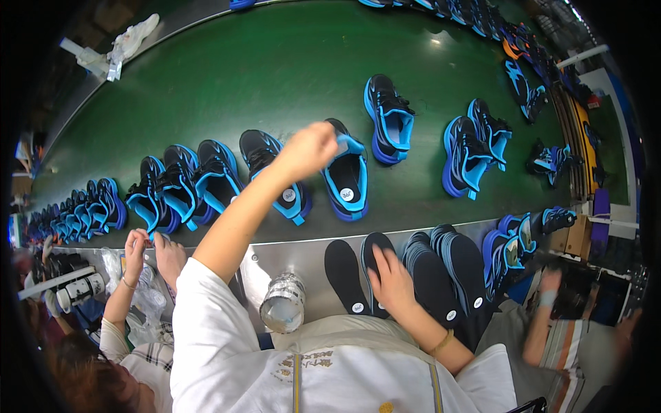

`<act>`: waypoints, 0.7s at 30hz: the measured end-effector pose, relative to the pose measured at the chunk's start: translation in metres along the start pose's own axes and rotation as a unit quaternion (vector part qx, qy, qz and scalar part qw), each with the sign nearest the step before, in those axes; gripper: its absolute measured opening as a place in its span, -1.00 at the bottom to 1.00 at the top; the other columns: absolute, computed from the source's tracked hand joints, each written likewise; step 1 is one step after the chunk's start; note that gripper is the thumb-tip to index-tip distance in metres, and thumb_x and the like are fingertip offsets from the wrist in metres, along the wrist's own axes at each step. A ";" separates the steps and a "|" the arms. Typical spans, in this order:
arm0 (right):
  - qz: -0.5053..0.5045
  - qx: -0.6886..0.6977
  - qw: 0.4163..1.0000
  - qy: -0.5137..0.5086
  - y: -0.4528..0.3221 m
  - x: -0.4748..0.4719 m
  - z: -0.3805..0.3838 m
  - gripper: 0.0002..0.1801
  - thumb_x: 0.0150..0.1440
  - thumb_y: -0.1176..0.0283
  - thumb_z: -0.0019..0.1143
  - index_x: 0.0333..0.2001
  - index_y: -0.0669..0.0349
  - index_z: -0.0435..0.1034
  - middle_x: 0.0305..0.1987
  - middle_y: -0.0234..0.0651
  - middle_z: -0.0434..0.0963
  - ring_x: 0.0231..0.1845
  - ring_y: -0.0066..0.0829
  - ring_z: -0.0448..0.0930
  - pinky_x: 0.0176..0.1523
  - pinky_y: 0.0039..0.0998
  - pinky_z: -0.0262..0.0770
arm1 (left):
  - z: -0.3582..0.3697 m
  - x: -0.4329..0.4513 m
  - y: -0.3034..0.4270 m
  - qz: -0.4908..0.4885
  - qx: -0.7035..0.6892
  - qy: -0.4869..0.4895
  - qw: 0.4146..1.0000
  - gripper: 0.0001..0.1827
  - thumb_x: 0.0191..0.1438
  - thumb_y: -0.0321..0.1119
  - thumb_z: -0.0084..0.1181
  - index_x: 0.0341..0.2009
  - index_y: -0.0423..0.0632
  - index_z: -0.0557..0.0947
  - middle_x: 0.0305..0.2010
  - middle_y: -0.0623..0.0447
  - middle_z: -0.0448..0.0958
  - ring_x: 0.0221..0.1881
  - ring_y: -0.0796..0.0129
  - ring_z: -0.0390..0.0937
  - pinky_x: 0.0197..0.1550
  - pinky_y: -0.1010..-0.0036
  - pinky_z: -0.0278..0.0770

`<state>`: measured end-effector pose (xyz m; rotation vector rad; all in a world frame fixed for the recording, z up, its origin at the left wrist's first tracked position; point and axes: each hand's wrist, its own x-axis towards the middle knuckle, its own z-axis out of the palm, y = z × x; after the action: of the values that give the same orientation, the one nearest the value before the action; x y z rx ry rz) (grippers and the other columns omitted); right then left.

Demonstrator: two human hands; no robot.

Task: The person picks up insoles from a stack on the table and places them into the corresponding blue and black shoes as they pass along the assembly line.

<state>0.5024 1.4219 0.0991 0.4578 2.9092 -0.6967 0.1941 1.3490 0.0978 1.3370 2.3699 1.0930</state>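
Note:
My left hand (312, 149) is blurred, its fingers curled at the tongue of a black and blue sneaker (347, 210) on the green belt. Blur hides whether it grips the tongue. A round white sticker shows on the insole inside that shoe. My right hand (393, 281) lies with fingers spread over a black insole (379, 241) on the metal ledge. Left of it lies another insole (341, 268); to its right are insole stacks (428, 273) (465, 268). A sneaker (289, 206) stands partly behind my left forearm, and another sneaker (384, 121) stands farther up the belt.
More sneakers (178, 180) line the belt at left; a pair (467, 155) stands at right. A tape-wrapped clear container (283, 304) is on the ledge. A co-worker's hands (155, 253) are at the belt edge on the left; another person's arm (542, 320) is at right.

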 end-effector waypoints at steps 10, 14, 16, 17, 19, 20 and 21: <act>0.145 -0.084 0.978 -0.123 0.020 -0.054 0.024 -0.49 -0.11 0.02 0.07 -0.36 0.27 0.22 -0.30 -0.07 0.34 -0.28 -0.15 0.44 -0.28 -0.28 0.42 | 0.011 0.074 0.032 -0.286 -0.507 0.156 0.798 -0.88 -0.11 -0.36 -0.07 -0.64 0.00 0.37 -0.68 0.19 0.31 -0.77 0.58 0.03 -0.72 0.61 -0.01; 0.213 0.047 0.969 -0.114 0.014 -0.063 0.009 -0.56 -0.04 0.21 0.04 -0.23 0.32 0.16 -0.26 0.04 0.32 -0.24 0.01 0.42 -0.23 -0.16 0.40 | 0.064 0.110 0.036 -0.081 0.032 0.045 0.995 -0.68 -0.10 -0.12 0.08 -0.37 -0.10 0.42 -0.54 -0.11 0.47 -0.57 0.10 0.41 -0.51 0.30 0.36; 0.185 0.117 0.972 -0.085 0.015 -0.071 -0.005 -0.47 -0.01 0.21 0.01 -0.04 0.32 0.14 -0.05 0.15 0.27 -0.10 0.07 0.38 -0.12 -0.16 0.38 | 0.074 0.114 0.048 -0.023 0.130 -0.032 0.991 -0.57 -0.09 -0.06 0.08 -0.19 -0.02 0.35 -0.43 -0.16 0.49 -0.42 0.00 0.47 -0.42 0.23 0.40; 0.154 0.142 0.975 -0.070 0.016 -0.074 -0.014 -0.43 0.01 0.21 -0.01 0.03 0.29 0.12 0.02 0.17 0.24 -0.05 0.07 0.36 -0.08 -0.17 0.36 | 0.078 0.117 0.047 -0.009 0.175 -0.069 0.982 -0.55 -0.07 -0.06 0.06 -0.13 0.01 0.30 -0.38 -0.15 0.49 -0.36 -0.02 0.47 -0.40 0.21 0.41; 0.176 0.209 0.958 -0.086 0.007 -0.065 -0.050 -0.52 0.00 0.24 0.02 -0.02 0.26 0.25 0.04 0.14 0.25 -0.06 0.01 0.41 -0.07 -0.23 0.38 | 0.085 0.123 0.032 -0.003 0.202 -0.055 0.978 -0.60 -0.01 -0.07 -0.02 -0.13 0.01 0.32 -0.41 -0.14 0.50 -0.38 -0.01 0.47 -0.39 0.21 0.41; 0.127 0.218 0.967 -0.039 0.010 -0.060 -0.065 -0.58 -0.01 0.26 0.05 -0.10 0.26 0.32 0.01 0.10 0.29 -0.11 -0.05 0.45 -0.09 -0.27 0.40 | 0.086 0.126 0.028 -0.011 0.178 -0.053 0.983 -0.60 0.01 -0.06 -0.05 -0.11 0.02 0.32 -0.43 -0.14 0.51 -0.38 -0.01 0.47 -0.40 0.21 0.41; 0.081 0.227 0.970 0.009 0.014 -0.054 -0.079 -0.64 -0.02 0.28 0.08 -0.18 0.26 0.39 -0.03 0.06 0.34 -0.16 -0.11 0.49 -0.11 -0.30 0.42 | 0.088 0.128 0.027 -0.018 0.152 -0.053 0.987 -0.60 0.03 -0.06 -0.08 -0.09 0.03 0.32 -0.46 -0.13 0.51 -0.39 -0.02 0.47 -0.40 0.20 0.41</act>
<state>0.5550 1.4553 0.1734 0.7372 2.6727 -1.3398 0.1833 1.5052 0.0767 1.3985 2.5438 0.6488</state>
